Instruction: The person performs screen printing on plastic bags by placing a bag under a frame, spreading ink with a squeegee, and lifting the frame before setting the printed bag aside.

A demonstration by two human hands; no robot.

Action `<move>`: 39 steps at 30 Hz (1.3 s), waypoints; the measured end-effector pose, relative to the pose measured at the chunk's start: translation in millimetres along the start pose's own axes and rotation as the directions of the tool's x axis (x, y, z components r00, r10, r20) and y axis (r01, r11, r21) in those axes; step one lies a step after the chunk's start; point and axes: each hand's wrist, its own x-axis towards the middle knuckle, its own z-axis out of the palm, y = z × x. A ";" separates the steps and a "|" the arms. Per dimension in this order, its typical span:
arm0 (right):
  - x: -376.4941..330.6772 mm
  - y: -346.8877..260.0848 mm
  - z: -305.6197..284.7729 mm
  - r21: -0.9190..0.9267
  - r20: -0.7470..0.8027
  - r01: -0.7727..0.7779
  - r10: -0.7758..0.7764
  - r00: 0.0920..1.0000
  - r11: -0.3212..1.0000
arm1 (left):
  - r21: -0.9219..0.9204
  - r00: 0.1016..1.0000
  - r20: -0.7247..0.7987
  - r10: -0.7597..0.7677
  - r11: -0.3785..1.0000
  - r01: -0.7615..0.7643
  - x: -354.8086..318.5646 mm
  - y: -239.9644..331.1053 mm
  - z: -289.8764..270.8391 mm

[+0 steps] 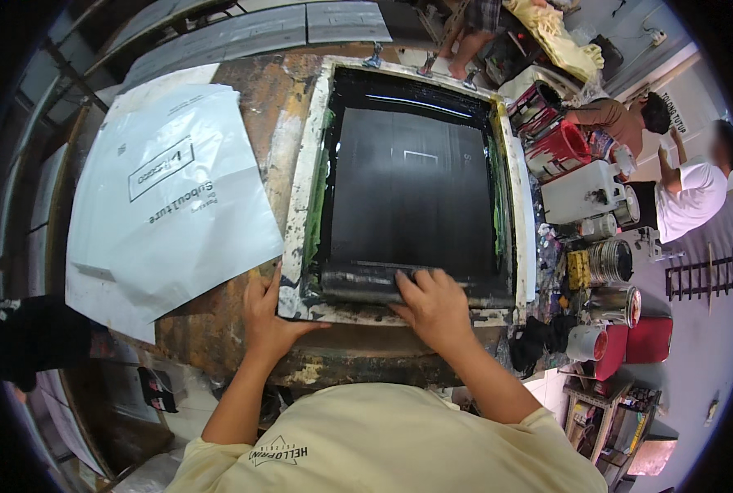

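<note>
A screen printing frame (300, 197) with a pale, paint-stained border lies on the worktable before me. Black ink covers its mesh (407, 189), where a faint box outline shows. At the near end of the mesh rests a squeegee (354, 283), its bar lying crosswise and smeared with black ink. My right hand (434, 306) grips the squeegee from above, right of its middle. My left hand (269, 316) is at the frame's near left corner, thumb stretched along the near edge and fingers pointing away along the left side. White printed plastic sheets (173, 205) lie stacked to the left.
Clamps (372, 56) stand at the frame's far edge. Along the right are red ink buckets (559, 152), a white jerrycan (580, 191), tins (615, 305) and a dark rag (539, 341). Two people (691, 185) are at the far right; another person's legs (470, 49) show at the top.
</note>
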 end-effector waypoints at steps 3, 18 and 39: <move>50.2 37.4 13.6 -0.042 -0.032 -0.012 0.011 0.999 0.999 | 0.006 1.000 0.010 0.016 1.000 -0.016 0.6 -1.1 -2.6; 305.5 216.7 3.0 -0.147 0.053 0.075 -0.068 0.996 0.986 | -0.208 0.986 -0.168 0.014 0.977 -0.050 -9.8 8.7 3.0; -0.5 -14.1 -64.2 -0.022 -0.057 -0.066 0.065 0.996 0.998 | -0.656 0.969 -0.246 -0.027 0.741 -0.146 -14.4 35.7 -0.3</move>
